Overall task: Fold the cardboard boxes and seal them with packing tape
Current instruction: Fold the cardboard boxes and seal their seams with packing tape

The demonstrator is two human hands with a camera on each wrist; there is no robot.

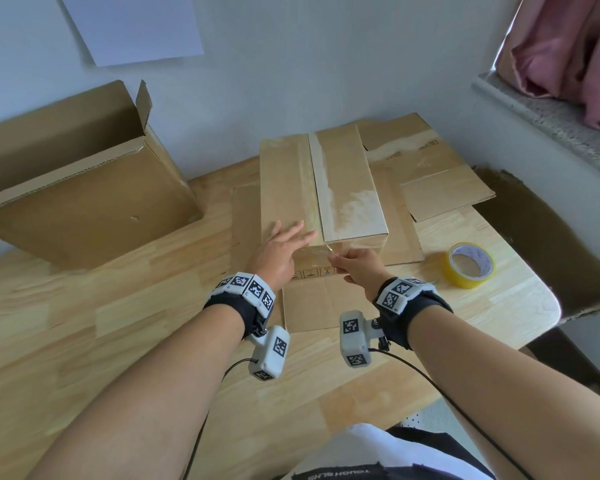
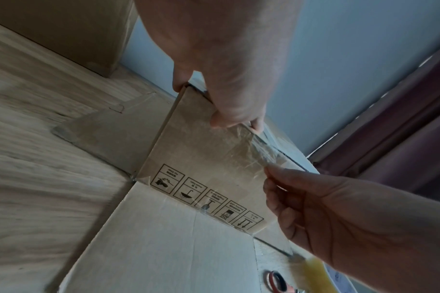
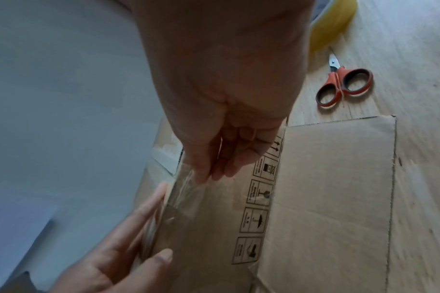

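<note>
Cardboard box (image 2: 203, 158) shows handling pictograms; their captions blur

A closed brown rectangular cardboard box (image 1: 321, 188) stands at the table's centre on flattened brown cardboard sheets (image 1: 426, 168); clear tape strip (image 2: 241, 150) runs along its top seam and down its near face. A yellowish packing tape roll (image 1: 471, 265) lies flat near the table's right edge.

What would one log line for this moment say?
left hand: flat on brown cardboard box | right hand: pinching clear tape strip at box's near edge | yellow tape roll: idle on wooden table
</note>
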